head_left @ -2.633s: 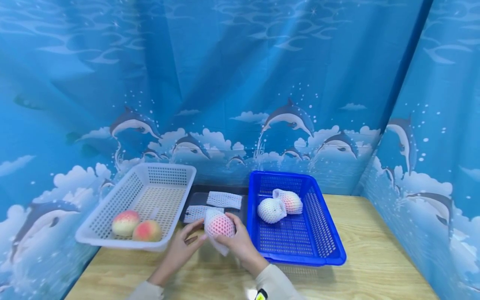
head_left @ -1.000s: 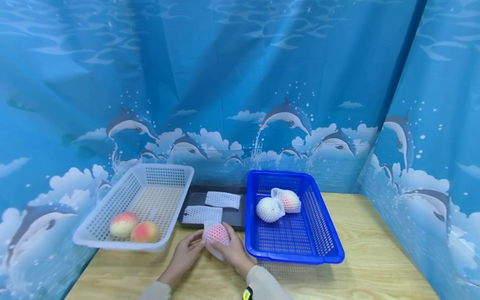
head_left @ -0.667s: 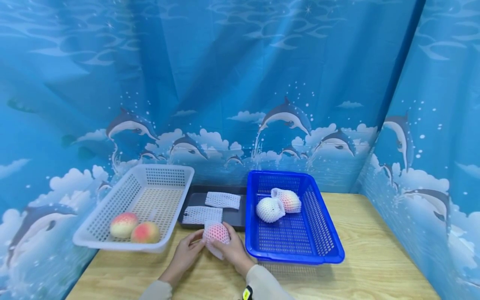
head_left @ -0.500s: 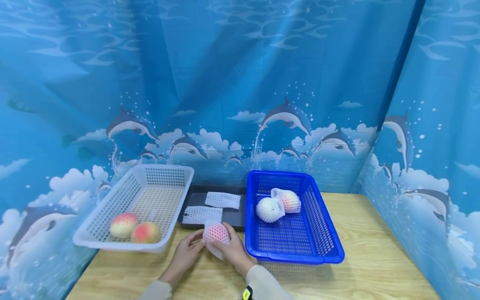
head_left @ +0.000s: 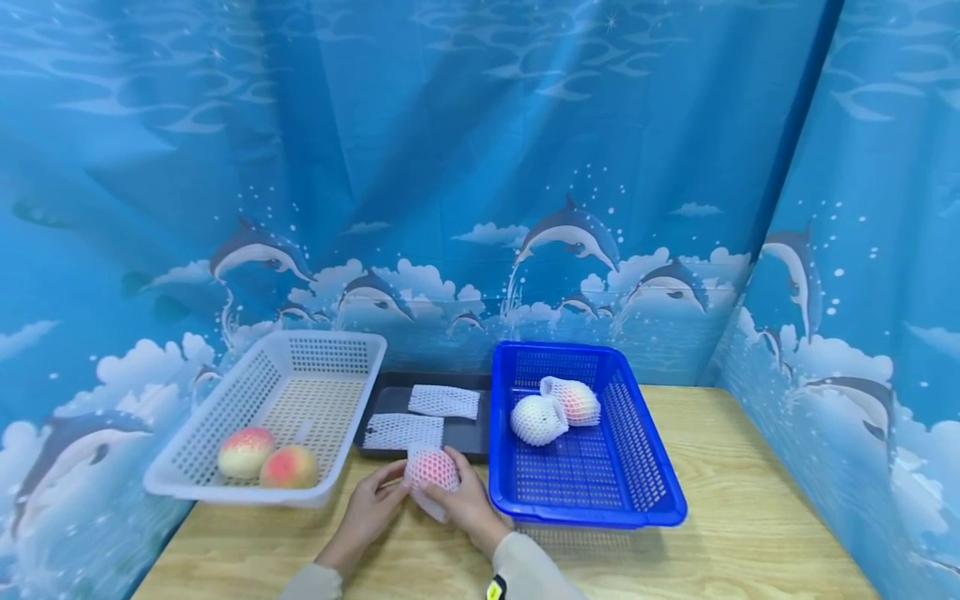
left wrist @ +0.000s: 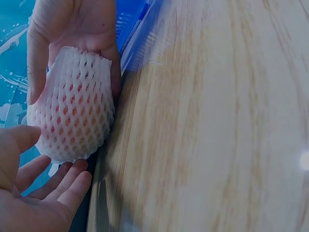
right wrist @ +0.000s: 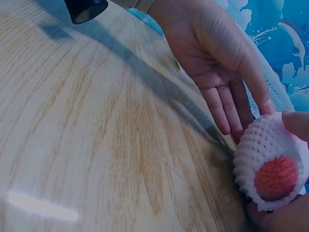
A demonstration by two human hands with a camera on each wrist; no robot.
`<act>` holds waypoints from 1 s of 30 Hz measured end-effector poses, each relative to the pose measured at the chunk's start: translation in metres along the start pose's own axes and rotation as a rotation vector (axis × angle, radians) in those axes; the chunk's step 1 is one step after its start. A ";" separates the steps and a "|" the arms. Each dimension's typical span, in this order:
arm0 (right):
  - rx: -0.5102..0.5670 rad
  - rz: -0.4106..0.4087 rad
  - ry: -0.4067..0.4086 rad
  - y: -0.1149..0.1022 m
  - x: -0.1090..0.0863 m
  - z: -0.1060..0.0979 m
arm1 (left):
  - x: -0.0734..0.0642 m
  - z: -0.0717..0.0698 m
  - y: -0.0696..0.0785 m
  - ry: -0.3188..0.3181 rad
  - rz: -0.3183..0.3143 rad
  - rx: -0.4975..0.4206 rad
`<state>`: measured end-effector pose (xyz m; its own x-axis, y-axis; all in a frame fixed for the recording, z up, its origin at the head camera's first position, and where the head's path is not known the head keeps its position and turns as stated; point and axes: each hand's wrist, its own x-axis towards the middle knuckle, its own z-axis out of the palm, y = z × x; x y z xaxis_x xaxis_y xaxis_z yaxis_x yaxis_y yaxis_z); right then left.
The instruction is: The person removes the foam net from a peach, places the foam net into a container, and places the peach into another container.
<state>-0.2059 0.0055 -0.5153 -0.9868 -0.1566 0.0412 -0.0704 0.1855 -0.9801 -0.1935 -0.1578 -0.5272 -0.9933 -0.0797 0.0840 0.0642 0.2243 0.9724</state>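
Observation:
A red-and-cream peach in a white foam net sleeve (head_left: 432, 468) is held low over the wooden table, before the black tray. My right hand (head_left: 467, 502) grips it from the right, thumb on the near side and fingers behind. At its left side my left hand (head_left: 370, 510) touches the sleeve, the thumb and fingers loosely extended. The right wrist view shows bare red peach skin (right wrist: 276, 179) through the sleeve's open end. In the left wrist view the netted peach (left wrist: 75, 113) lies between both hands, net covering that side.
Two flat foam nets (head_left: 405, 431) lie in the black tray (head_left: 467, 435). On the left, a white basket (head_left: 153, 482) holds two bare peaches (head_left: 268, 460). Two netted peaches (head_left: 555, 410) sit in the blue basket (head_left: 667, 512) on the right. A dolphin-print curtain (head_left: 450, 167) hangs behind.
Since the oldest frame, both hands and the netted peach have come slightly lower and nearer, off the tray's front edge. Over the last second they have stayed almost still.

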 end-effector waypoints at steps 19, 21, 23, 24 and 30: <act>0.035 -0.057 0.035 -0.009 -0.006 0.000 | 0.001 -0.009 0.012 0.028 0.032 0.069; 0.059 -0.068 0.036 -0.011 -0.007 -0.001 | 0.001 -0.011 0.015 0.031 0.050 0.065; 0.075 -0.081 0.036 -0.013 -0.009 -0.001 | 0.001 -0.012 0.017 0.028 0.076 0.062; 0.071 -0.088 0.037 -0.014 -0.009 -0.002 | 0.001 -0.013 0.019 0.025 0.087 0.060; -0.023 -0.118 0.050 -0.020 -0.015 -0.004 | -0.001 -0.018 0.030 0.020 0.128 0.097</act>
<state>-0.1906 0.0081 -0.4951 -0.9774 -0.1299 0.1666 -0.1895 0.1908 -0.9632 -0.1887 -0.1689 -0.4944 -0.9754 -0.0633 0.2111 0.1797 0.3263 0.9280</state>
